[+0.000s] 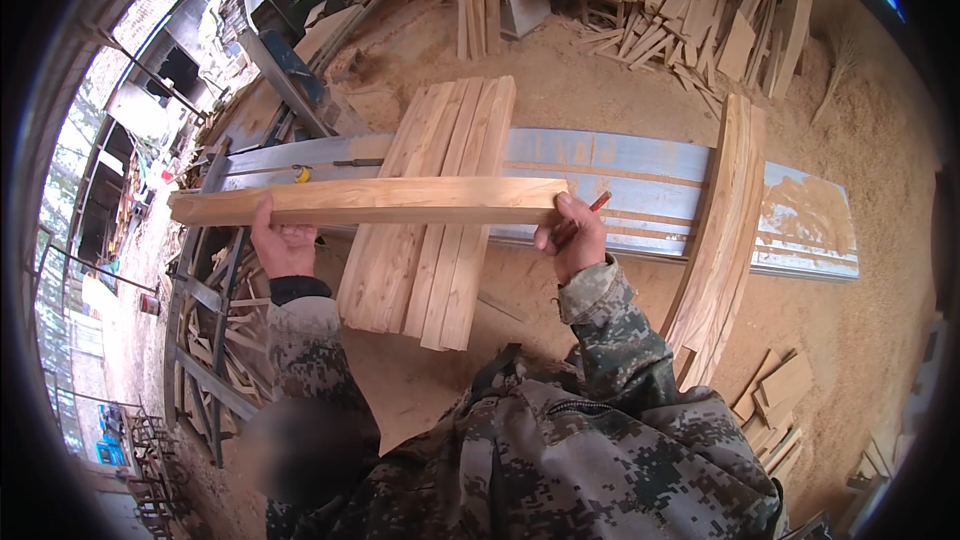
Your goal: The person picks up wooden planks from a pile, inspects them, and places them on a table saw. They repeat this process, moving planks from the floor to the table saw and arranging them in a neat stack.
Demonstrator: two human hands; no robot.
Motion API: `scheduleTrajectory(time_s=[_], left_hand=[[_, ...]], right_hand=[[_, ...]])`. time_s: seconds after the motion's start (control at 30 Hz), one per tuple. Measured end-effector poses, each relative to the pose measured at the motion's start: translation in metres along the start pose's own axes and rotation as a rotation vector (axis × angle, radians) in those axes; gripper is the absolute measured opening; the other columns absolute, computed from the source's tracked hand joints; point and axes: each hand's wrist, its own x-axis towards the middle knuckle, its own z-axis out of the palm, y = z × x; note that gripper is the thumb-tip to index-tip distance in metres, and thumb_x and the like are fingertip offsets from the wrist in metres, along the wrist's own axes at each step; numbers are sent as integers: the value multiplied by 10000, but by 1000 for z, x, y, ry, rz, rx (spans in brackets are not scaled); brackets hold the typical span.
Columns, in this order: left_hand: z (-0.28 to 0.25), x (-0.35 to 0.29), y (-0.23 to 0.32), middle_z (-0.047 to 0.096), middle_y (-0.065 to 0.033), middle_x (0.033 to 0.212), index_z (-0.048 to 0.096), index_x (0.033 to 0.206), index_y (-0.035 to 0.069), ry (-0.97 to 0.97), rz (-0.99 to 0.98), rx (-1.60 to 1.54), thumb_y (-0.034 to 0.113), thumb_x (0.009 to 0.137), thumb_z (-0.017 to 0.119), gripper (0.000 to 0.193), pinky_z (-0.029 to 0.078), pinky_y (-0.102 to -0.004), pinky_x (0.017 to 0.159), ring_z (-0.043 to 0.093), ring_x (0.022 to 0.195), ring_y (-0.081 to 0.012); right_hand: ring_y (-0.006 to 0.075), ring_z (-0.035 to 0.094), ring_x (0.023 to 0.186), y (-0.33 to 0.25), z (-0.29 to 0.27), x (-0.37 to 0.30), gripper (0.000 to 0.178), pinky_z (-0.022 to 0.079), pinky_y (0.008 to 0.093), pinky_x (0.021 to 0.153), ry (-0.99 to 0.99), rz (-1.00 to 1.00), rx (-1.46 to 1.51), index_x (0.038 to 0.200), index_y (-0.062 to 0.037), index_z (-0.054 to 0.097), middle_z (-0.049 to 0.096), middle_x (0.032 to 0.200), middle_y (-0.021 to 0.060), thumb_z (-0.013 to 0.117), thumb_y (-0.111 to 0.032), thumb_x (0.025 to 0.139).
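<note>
Steadily, the left hand [284,242] grips the beam [400,198] near its left end while the right hand [578,238], a red pencil [600,202] tucked in it, is clamped on the right end, the beam lying crosswise above boards [430,275] stacked across the metal bench [600,152].

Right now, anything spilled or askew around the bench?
Yes: sawdust is scattered over the right end of the metal bench, and scrap wood lies jumbled beyond it, unlike the side-by-side planks on top. No obvious damage to the held beam.
</note>
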Motion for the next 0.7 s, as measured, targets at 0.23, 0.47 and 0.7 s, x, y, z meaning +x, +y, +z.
scheduleTrajectory(time_s=[0.23,0.47,0.7], left_hand=[[11,-9,18,597,-84,1237,560,1248,78,-228,150,-155,335,913,683,440,435,-479,996,552,1172,-284],[50,-36,32,557,-147,1315,479,1358,67,-129,132,-421,532,995,444,591,387,-548,1058,523,1215,-358],[33,-35,11,583,-145,1159,482,1311,48,-273,250,-464,647,957,410,699,447,-515,952,551,1065,-325]], right_hand=[[182,614,745,-1,-5,2,636,389,254,514,-211,-113,82,1301,-38,530,651,1025,84,734,-210,724],[141,538,1012,0,-13,-3,895,443,258,680,-223,-379,-188,1453,-70,419,526,1316,51,842,-39,665],[187,540,1167,-7,-28,-25,731,472,331,965,-203,-234,-184,1309,-23,544,569,1279,77,862,-20,651]])
